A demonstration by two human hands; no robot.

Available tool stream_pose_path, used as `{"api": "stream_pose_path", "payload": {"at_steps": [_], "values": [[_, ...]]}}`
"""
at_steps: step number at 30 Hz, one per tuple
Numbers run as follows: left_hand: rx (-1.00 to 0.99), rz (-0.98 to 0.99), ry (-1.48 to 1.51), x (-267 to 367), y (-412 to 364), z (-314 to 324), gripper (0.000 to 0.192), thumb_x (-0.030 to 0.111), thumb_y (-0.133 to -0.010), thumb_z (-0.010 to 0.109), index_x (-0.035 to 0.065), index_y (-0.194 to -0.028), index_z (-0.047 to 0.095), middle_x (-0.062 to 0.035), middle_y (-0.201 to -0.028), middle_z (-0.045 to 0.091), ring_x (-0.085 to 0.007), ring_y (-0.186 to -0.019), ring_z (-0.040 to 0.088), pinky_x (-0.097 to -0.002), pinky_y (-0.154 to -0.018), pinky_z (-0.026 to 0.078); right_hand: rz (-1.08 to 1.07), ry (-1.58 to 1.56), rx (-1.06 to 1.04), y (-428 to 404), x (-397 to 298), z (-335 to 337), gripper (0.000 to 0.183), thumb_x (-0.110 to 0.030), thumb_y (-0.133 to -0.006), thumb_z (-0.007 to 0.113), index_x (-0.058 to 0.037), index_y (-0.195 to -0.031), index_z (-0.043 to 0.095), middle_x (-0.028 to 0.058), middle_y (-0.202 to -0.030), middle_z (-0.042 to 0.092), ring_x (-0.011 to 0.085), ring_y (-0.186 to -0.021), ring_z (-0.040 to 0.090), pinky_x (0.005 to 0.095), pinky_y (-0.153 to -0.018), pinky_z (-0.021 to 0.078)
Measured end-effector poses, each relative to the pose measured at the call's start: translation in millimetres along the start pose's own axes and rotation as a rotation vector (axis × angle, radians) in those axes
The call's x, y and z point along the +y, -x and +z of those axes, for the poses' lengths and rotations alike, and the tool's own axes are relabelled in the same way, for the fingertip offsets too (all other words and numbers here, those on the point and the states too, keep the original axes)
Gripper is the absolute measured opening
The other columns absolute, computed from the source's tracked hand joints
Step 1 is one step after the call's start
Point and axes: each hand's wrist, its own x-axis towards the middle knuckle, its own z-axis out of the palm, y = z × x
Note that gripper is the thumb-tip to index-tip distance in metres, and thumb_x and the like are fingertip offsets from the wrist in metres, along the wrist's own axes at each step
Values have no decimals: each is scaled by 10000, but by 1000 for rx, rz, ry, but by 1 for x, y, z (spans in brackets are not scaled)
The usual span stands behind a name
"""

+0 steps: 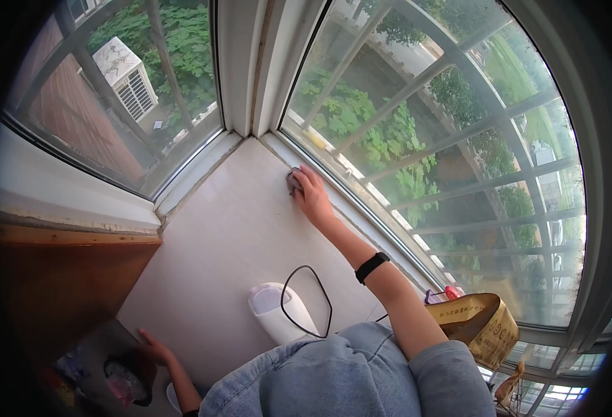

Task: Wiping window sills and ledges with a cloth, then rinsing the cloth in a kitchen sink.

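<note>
My right hand (pixel 312 198) reaches forward over the pale windowsill slab, its fingers closed on a crumpled grey cloth (pixel 294 181) that touches the slab beside the right window's frame. At the lower left, my left hand (pixel 153 350) is stretched out near the slab's edge, fingers apart, with no object visible in it. Between my arms, a white slipper-like object (pixel 285 315) rests on the slab (pixel 222 224), and a black cord loop (pixel 330 307) lies across it.
Window frames meet at the far corner. A brown wooden panel (pixel 76 276) borders the slab on the left. Below it stands a dark bin with a bag (pixel 126 383). A gold paper bag (pixel 494 333) and small red and purple items are at the lower right.
</note>
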Motion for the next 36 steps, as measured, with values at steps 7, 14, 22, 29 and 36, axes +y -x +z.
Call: {"api": "stream_pose_path", "payload": {"at_steps": [7,14,22,29,36], "values": [[99,65,-10,30,16,-5,714,552,-859,429,-105,-1130,489,-303,-1076,546,-391,-960,567,-389,-805,468,-21,0,35,4,8,-6,390,1,-741,560,-66,-1122,505,133,-1202,476,330,-1075,471,387,-923,403],[64,-70,-150,-13,-9,17,736,555,-855,432,-135,-1106,489,-332,-1045,545,-389,-954,570,-388,-802,470,211,61,226,58,22,-60,420,83,-679,553,-75,-1067,538,102,-1089,498,319,-1010,513,388,-830,454],[90,30,-77,25,13,-3,698,551,-859,428,-108,-1076,510,-310,-1008,567,-395,-914,581,-393,-749,488,250,610,90,103,42,-66,301,-6,-736,541,-80,-1026,569,79,-1028,530,279,-967,501,363,-829,432],[140,-3,-12,21,12,-3,695,570,-852,420,-86,-1052,535,-290,-998,578,-390,-890,592,-404,-699,504,168,275,134,29,22,-16,293,22,-751,488,-76,-1016,568,98,-1027,563,305,-933,536,392,-814,435],[143,-116,-29,-1,2,11,696,579,-848,418,-70,-1078,517,-268,-1022,578,-381,-904,588,-407,-712,500,192,-376,222,-37,-4,19,290,101,-756,445,-60,-978,541,144,-917,574,317,-860,565,353,-769,449]]}}
